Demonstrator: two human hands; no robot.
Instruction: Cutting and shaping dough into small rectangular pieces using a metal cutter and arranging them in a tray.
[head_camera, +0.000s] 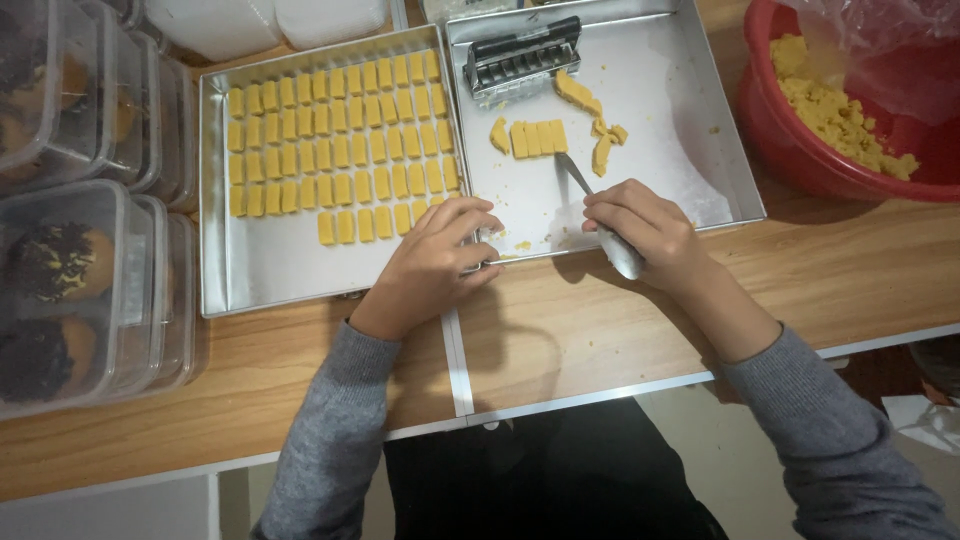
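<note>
Near the frame's centre, the right hand (640, 232) gripped a metal spoon (598, 220) by yellow dough pieces (538, 138); the left hand (435, 265), fingers curled, steadied the steel tray (650, 60); gentle, shallow sliding seemed wisest.

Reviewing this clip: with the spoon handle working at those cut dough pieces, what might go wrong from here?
1. The spoon in the right hand points its handle tip at the short row of dough pieces; a push may dent or break them, as loose bits already lie nearby.
2. The left hand rests across both trays' rims, close to the filled tray's bottom row of pieces, and may smudge them.
</note>
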